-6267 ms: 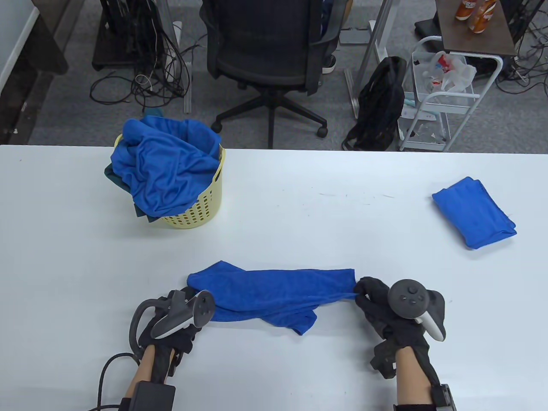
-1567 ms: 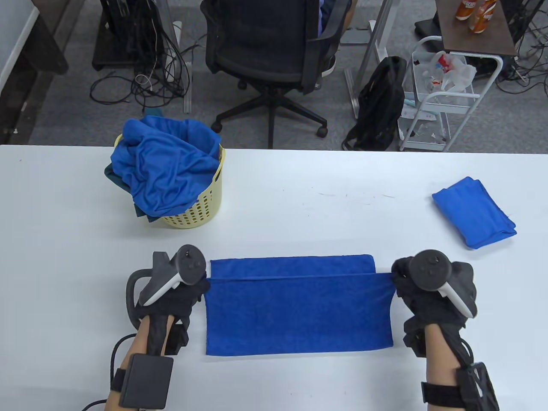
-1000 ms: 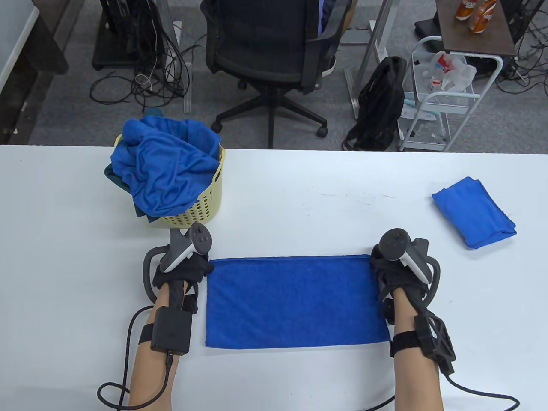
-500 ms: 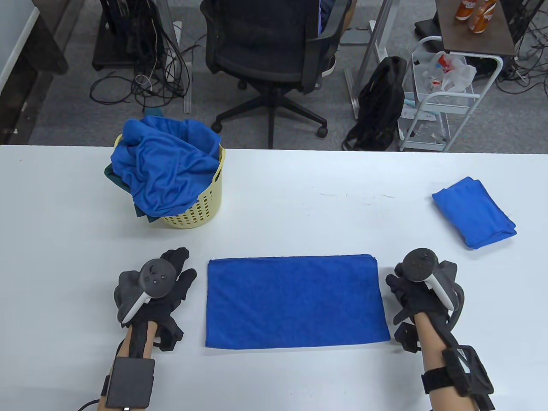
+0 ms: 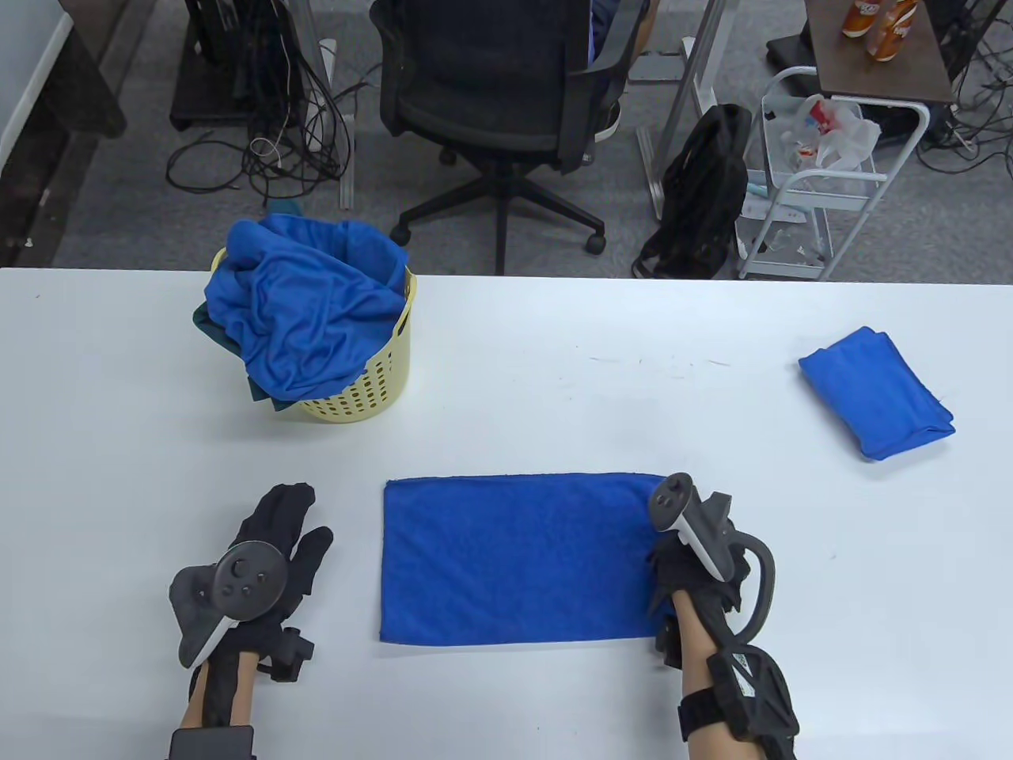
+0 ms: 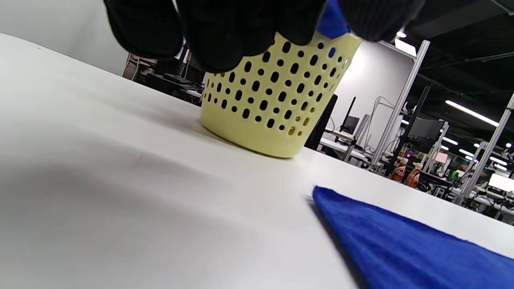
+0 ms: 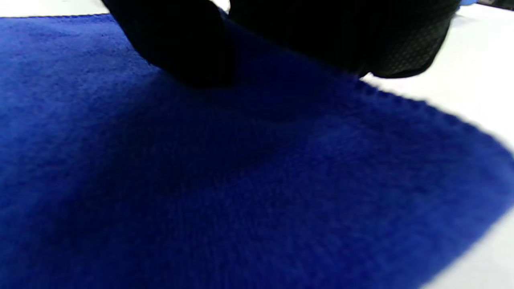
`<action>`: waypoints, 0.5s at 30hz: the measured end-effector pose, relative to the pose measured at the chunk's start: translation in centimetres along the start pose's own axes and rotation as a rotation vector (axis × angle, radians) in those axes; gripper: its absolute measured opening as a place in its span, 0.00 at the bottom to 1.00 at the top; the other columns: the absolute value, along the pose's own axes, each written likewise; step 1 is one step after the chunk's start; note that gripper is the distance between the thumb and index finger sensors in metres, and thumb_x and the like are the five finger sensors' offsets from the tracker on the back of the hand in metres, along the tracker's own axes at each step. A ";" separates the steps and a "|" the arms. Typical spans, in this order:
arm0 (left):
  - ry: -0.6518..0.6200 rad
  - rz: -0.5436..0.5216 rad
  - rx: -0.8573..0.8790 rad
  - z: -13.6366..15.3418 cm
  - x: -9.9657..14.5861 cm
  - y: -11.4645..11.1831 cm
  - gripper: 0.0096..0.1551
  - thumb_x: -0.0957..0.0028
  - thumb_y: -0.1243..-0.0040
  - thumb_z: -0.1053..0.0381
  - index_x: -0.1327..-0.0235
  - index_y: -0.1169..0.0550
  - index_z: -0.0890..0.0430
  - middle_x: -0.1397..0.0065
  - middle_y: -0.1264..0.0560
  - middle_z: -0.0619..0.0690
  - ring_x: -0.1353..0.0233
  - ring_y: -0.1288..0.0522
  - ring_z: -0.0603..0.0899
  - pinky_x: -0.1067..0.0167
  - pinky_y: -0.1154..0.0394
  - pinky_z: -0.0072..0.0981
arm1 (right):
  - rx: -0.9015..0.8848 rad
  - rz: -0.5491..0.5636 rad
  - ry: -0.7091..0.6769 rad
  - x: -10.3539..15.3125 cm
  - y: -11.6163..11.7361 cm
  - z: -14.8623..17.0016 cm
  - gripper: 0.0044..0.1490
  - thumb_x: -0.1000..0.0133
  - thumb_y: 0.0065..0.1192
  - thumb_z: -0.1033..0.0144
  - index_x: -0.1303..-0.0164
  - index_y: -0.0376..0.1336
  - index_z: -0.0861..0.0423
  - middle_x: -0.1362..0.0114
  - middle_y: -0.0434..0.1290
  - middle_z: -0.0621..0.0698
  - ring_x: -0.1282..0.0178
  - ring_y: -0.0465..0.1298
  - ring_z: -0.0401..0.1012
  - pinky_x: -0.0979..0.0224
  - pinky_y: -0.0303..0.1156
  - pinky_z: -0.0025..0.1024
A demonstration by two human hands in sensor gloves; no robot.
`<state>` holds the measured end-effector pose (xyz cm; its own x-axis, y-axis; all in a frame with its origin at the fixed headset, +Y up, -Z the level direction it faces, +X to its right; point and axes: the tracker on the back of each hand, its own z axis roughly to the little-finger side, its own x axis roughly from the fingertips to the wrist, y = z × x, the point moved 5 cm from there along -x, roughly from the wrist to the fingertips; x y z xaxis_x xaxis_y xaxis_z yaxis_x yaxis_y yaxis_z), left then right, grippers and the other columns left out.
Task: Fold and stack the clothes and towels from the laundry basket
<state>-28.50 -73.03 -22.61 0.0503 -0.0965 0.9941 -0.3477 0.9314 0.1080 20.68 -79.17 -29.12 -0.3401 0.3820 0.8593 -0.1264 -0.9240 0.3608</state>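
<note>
While the left hand [image 5: 273,546] lies flat and open, the right hand [image 5: 688,566] covers the towel's [image 5: 514,558] right edge, grip unclear.

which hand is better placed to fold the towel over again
Right. The right hand already sits on the towel at its right end; the left hand lies flat on the table, clear of it.
</note>
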 end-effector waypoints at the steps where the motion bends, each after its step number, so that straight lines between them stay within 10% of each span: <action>1: 0.004 0.001 -0.001 0.3 0.0 0.0 0.43 0.43 0.45 0.35 0.15 0.36 0.49 0.14 0.34 0.58 0.21 0.27 0.63 0.30 0.27 0.61 | -0.004 -0.001 -0.017 0.1 0.1 -0.1 0.26 0.34 0.65 0.67 0.39 0.65 0.74 0.24 0.60 0.78 0.31 0.66 0.67 0.32 0.68 0.67; 6: 0.031 0.021 0.055 1.1 -0.4 -0.4 0.43 0.43 0.46 0.34 0.15 0.36 0.49 0.14 0.34 0.60 0.21 0.27 0.64 0.30 0.27 0.61 | -0.343 -0.018 -0.148 0.4 -1.2 1.6 0.24 0.30 0.53 0.70 0.33 0.57 0.71 0.28 0.66 0.78 0.36 0.73 0.63 0.37 0.75 0.60; 11: 0.027 0.037 0.043 0.9 -0.5 -0.9 0.44 0.43 0.46 0.34 0.14 0.37 0.50 0.14 0.35 0.61 0.21 0.27 0.65 0.30 0.27 0.61 | -0.831 -0.307 -0.307 -1.0 0.3 4.6 0.37 0.30 0.54 0.67 0.16 0.44 0.63 0.29 0.70 0.72 0.45 0.80 0.52 0.44 0.81 0.49; 15: 0.021 0.057 0.034 0.6 -0.5 -1.2 0.45 0.43 0.46 0.34 0.14 0.38 0.50 0.13 0.35 0.61 0.21 0.28 0.65 0.30 0.27 0.62 | -0.927 -0.541 -0.470 -1.2 1.5 5.3 0.42 0.28 0.51 0.65 0.13 0.33 0.39 0.17 0.60 0.71 0.38 0.77 0.58 0.40 0.77 0.53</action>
<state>-28.64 -74.35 -23.21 0.0487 -0.0359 0.9982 -0.3826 0.9225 0.0518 25.83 -80.98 -27.73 0.3195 0.5166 0.7944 -0.8459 -0.2224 0.4848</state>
